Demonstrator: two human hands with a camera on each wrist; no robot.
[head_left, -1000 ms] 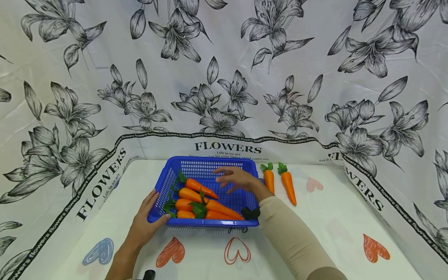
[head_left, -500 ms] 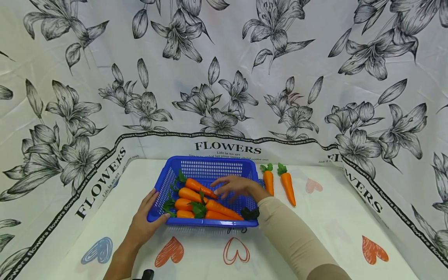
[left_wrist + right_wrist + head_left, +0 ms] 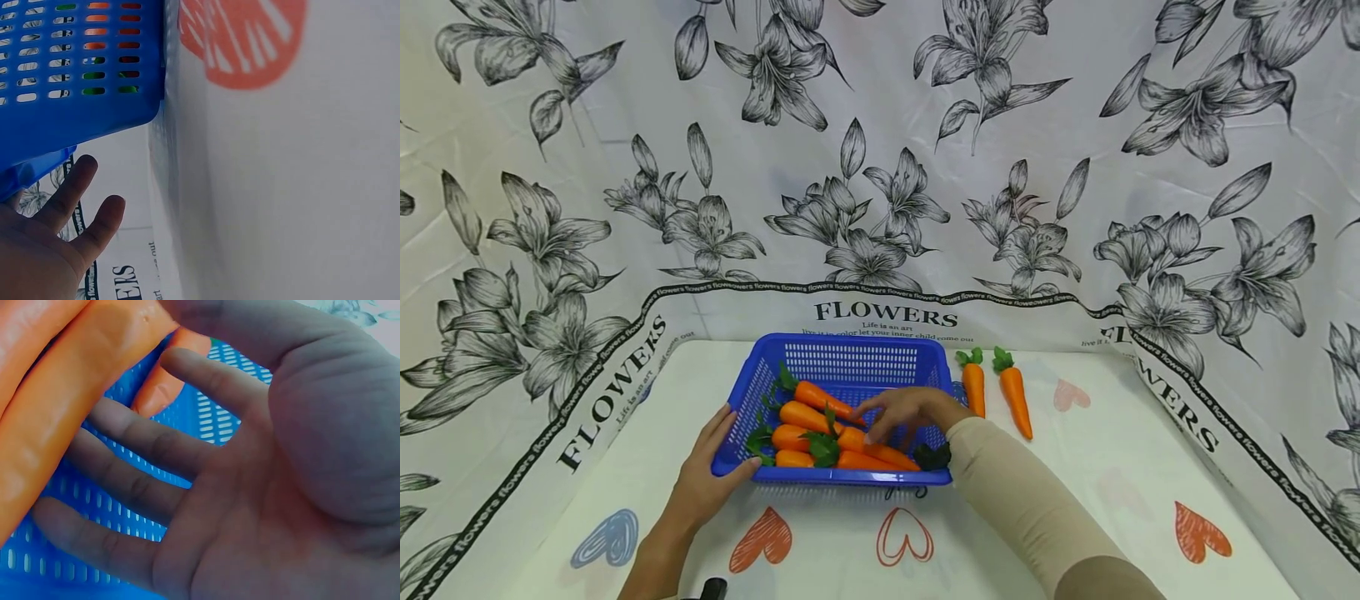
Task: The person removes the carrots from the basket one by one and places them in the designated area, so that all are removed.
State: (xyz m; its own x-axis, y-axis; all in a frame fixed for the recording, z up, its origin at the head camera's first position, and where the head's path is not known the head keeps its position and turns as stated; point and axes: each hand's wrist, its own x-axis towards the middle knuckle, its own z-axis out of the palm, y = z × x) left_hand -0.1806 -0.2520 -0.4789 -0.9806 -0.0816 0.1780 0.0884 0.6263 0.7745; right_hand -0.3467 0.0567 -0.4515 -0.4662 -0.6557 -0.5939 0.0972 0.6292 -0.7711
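Note:
Several orange carrots (image 3: 805, 416) with green leafy tops lie in a blue plastic basket (image 3: 850, 477), mostly in its left and near part. My left hand (image 3: 705, 471) rests at the basket's near left corner, thumb on the near rim. Two of its fingers (image 3: 69, 194) stretch out straight below the rim in the left wrist view. Inside the basket, my right hand (image 3: 901, 414) reaches down over one carrot (image 3: 56, 419) near the front. Its extended fingertips lie along that carrot's side, and the thumb is on the other side. A second carrot lies alongside.
Two more carrots (image 3: 1017, 400) lie on the table to the right of the basket. A dark green clump (image 3: 932, 456) sits in the basket's near right corner. White cloth with printed hearts (image 3: 905, 536) covers the table, and a flower-printed curtain (image 3: 880, 200) hangs behind.
My right hand has lowered into the basket, from above its middle down to a carrot near the front. The left hand has stayed at the corner.

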